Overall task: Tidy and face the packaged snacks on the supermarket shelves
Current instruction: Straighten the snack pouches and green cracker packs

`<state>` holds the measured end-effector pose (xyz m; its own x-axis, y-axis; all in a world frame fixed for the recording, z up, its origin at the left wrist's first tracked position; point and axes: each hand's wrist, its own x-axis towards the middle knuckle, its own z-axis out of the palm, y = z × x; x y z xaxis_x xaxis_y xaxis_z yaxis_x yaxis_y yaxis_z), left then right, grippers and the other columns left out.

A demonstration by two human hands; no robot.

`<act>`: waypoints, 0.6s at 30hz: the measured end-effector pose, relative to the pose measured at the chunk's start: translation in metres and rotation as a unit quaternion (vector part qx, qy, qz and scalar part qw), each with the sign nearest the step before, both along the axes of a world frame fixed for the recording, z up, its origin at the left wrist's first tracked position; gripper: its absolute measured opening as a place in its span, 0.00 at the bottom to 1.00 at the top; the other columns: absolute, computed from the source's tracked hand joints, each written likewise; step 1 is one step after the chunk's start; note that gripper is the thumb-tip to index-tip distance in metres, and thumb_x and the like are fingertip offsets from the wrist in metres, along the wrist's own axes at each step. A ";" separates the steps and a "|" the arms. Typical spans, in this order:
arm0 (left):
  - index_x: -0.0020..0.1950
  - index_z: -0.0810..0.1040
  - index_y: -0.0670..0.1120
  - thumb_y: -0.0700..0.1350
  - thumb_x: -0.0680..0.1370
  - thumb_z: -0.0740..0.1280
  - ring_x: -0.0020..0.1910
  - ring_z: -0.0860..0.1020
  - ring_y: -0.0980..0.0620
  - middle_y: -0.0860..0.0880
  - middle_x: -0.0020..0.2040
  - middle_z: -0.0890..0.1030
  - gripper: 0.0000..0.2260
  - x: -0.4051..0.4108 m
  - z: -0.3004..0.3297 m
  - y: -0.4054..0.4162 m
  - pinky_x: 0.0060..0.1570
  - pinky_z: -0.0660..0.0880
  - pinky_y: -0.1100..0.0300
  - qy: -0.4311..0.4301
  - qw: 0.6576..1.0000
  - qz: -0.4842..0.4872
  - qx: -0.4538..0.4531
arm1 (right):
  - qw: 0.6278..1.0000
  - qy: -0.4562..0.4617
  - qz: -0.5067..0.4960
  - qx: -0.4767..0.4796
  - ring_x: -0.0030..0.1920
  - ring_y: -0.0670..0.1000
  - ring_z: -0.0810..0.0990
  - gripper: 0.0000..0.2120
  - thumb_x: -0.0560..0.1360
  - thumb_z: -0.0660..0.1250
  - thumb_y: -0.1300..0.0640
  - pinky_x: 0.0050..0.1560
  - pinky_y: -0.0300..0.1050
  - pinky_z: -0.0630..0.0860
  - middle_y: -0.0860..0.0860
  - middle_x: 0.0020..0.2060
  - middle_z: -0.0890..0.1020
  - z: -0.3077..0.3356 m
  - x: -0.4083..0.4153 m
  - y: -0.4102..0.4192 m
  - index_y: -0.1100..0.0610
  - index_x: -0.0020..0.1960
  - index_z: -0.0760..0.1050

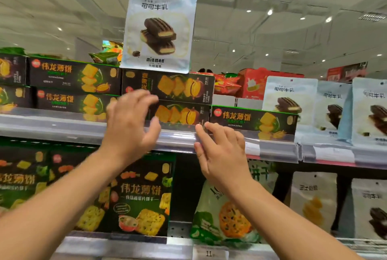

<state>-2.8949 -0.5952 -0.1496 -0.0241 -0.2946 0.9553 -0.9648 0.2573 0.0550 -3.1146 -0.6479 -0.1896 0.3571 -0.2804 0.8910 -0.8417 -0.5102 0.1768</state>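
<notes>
Two black durian-biscuit boxes are stacked mid-shelf, the upper box (167, 86) on the lower box (182, 113), both slightly askew from their neighbours. A white cocoa-milk biscuit pouch (159, 27) stands upright on top of them. My left hand (129, 125) hovers in front of the stack's left end with its fingers spread and loosely bent, holding nothing; it is blurred. The fingertips of my right hand (219, 150) touch the lower box's right end at the shelf rail (178, 136). A matching single box (253, 120) lies just to the right.
More black boxes (73, 88) are stacked to the left. White pouches (330, 106) stand at the right of the shelf, with red cartons (253, 83) behind. On the shelf below stand large black vegetable-biscuit boxes (142, 194) and a green pouch (226, 213).
</notes>
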 end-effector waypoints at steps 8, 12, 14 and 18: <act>0.73 0.61 0.42 0.52 0.73 0.71 0.68 0.66 0.44 0.41 0.70 0.64 0.34 0.011 0.149 -0.020 0.60 0.62 0.58 0.260 0.960 -0.087 0.062 | 0.999 -0.009 0.003 0.044 0.58 0.51 0.72 0.21 0.78 0.55 0.43 0.58 0.47 0.60 0.47 0.60 0.75 0.000 0.000 0.004 0.48 0.67 0.73; 0.77 0.54 0.40 0.60 0.68 0.75 0.73 0.63 0.41 0.40 0.75 0.61 0.48 0.010 0.162 -0.031 0.69 0.64 0.47 0.302 0.945 -0.071 0.104 | 0.998 -0.022 0.005 0.058 0.59 0.51 0.72 0.21 0.78 0.54 0.43 0.59 0.48 0.65 0.47 0.60 0.75 0.003 0.003 0.008 0.48 0.67 0.73; 0.76 0.57 0.41 0.61 0.66 0.76 0.72 0.65 0.40 0.40 0.75 0.61 0.49 0.014 0.166 -0.036 0.69 0.66 0.44 0.317 0.939 -0.069 0.113 | 0.998 -0.021 0.000 0.066 0.59 0.51 0.72 0.22 0.78 0.54 0.43 0.59 0.49 0.67 0.46 0.61 0.75 0.004 0.002 0.009 0.47 0.68 0.72; 0.67 0.72 0.44 0.56 0.65 0.80 0.62 0.76 0.43 0.44 0.64 0.77 0.36 0.027 0.168 -0.040 0.62 0.73 0.42 0.346 0.907 -0.192 0.146 | 0.997 -0.026 -0.004 0.067 0.60 0.51 0.72 0.21 0.78 0.54 0.43 0.59 0.49 0.66 0.47 0.61 0.75 0.004 0.001 0.009 0.47 0.68 0.73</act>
<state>-2.8674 -0.6348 0.0180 0.3980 -0.6338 0.6633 -0.5157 0.4434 0.7331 -3.1131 -0.6390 -0.1855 0.3081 -0.4008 0.8628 -0.8525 -0.5189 0.0634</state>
